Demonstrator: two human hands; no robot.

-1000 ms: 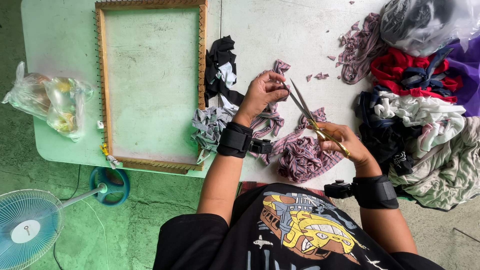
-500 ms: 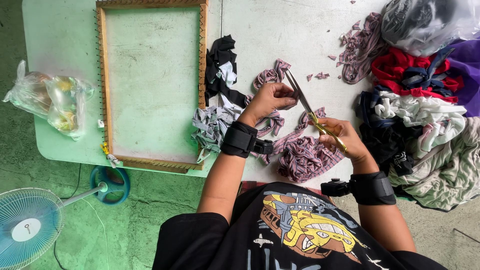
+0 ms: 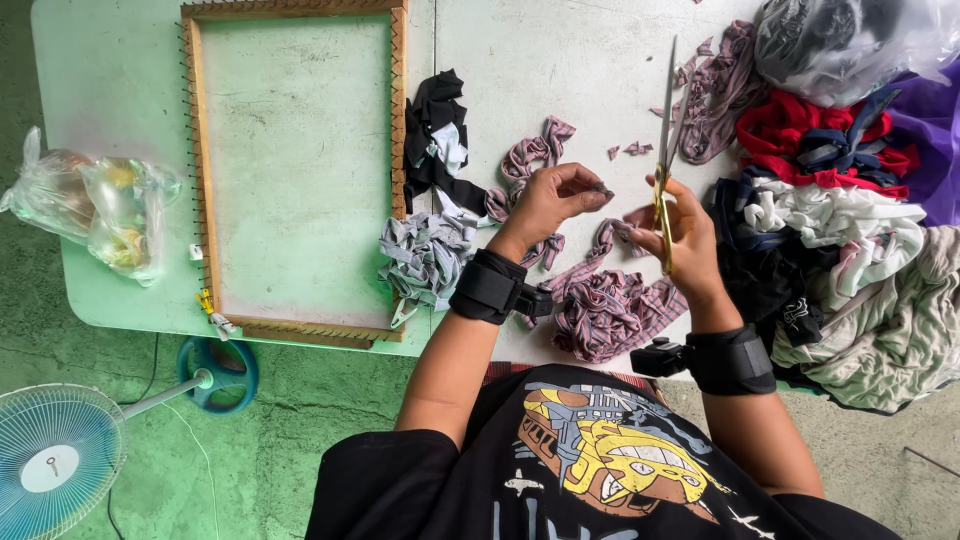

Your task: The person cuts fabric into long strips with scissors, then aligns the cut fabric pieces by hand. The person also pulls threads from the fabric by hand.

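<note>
While the pale green table (image 3: 120, 300) takes up most of the view, its biggest load is the heap of mixed clothes (image 3: 850, 250) at the right edge, red, white, dark and grey pieces lying under a bulging clear plastic bag (image 3: 850, 45). Next in size is the wooden frame (image 3: 398, 150), rimmed with small nails and lying flat on the left half of the table, with a second clear bag (image 3: 95, 210) beyond it at the table's left end and a blue fan (image 3: 55, 460) on the floor below. Smaller piles of cut cloth lie between the frame and the person: a black-and-white bundle (image 3: 435, 140), a grey striped bundle (image 3: 425, 255) and, just in front of the wrists, the maroon striped fabric (image 3: 610, 310). The right hand (image 3: 685, 235) is closed around the gold handles of the scissors (image 3: 667, 110), whose blades point away from the body and stand slightly parted. The left hand (image 3: 550, 200) hovers just beside it, fingertips pinched on a small end of the striped cloth; the two hands are close but not touching. Judging from this, strip-cutting is in hand, between snips. A further cut would call for pulling the strip taut and feeding it between the blades.
</note>
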